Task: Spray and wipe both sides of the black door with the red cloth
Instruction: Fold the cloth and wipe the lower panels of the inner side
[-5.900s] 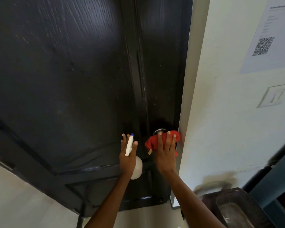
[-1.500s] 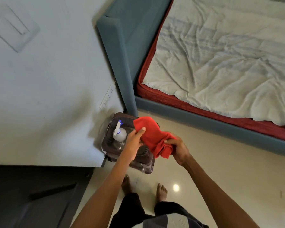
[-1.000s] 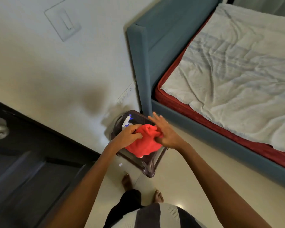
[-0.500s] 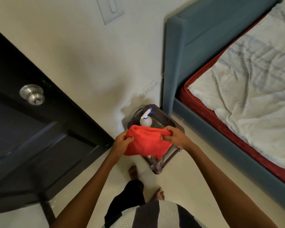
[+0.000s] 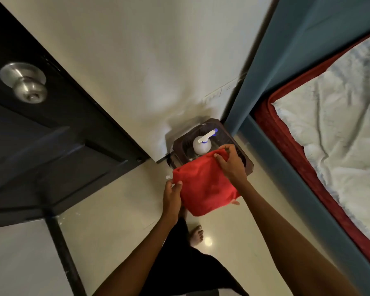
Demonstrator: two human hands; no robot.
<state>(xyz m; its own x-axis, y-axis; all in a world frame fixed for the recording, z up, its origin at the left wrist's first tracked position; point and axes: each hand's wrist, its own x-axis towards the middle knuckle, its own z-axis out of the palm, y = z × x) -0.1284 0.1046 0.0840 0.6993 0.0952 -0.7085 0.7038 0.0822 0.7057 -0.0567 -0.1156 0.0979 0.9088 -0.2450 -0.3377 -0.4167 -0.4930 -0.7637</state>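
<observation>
Red cloth (image 5: 204, 186): soft matte fabric, folded to a rough rectangle, held in the air above the near edge of a dark brown, square-topped plastic stool (image 5: 247, 162) with a ribbed seat. Left hand (image 5: 171, 197): thumb and fingers pinching the cloth's near left corner, forearm reaching up from below. Right hand (image 5: 230, 163): fingers curled over the far right edge, gripping it. Spray bottle (image 5: 201, 145): white, rounded body, white trigger head with blue tip, upright on the stool seat by its far edge. Black door (image 5: 51, 116): panelled, wood-grained, with a round brushed-metal knob (image 5: 27, 86), left of the stool. Floor (image 5: 115, 210): glossy cream tile. Bed (image 5: 340, 124): teal padded frame, red mattress, rumpled white sheet.
</observation>
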